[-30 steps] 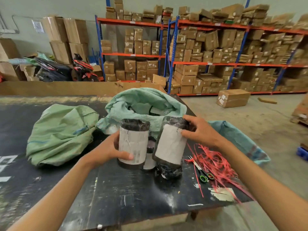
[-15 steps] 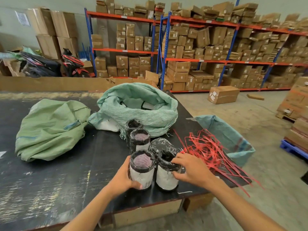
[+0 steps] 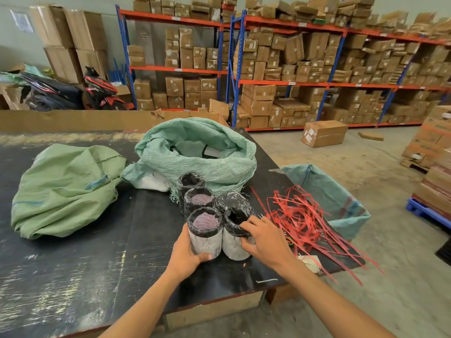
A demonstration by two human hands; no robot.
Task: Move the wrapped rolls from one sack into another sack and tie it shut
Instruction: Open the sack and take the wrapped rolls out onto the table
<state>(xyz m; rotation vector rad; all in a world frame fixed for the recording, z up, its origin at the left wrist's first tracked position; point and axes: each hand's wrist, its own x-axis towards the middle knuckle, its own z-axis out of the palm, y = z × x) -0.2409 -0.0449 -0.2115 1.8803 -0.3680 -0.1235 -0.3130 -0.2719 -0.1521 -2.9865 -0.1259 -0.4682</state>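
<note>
five black-wrapped cylindrical rolls (image 3: 199, 201) upright near black table's (image 3: 73, 276) front edge. left hand (image 3: 186, 256) grips front-left roll (image 3: 206, 234); right hand (image 3: 264, 240) pinches neighbour's (image 3: 233, 236) wrap. open mint woven sack (image 3: 202, 154) behind them; blue sack (image 3: 327, 193) hangs off right edge.

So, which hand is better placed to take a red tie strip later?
Probably the right hand: it holds the roll right beside the red strips. The left hand sits further away.
</note>
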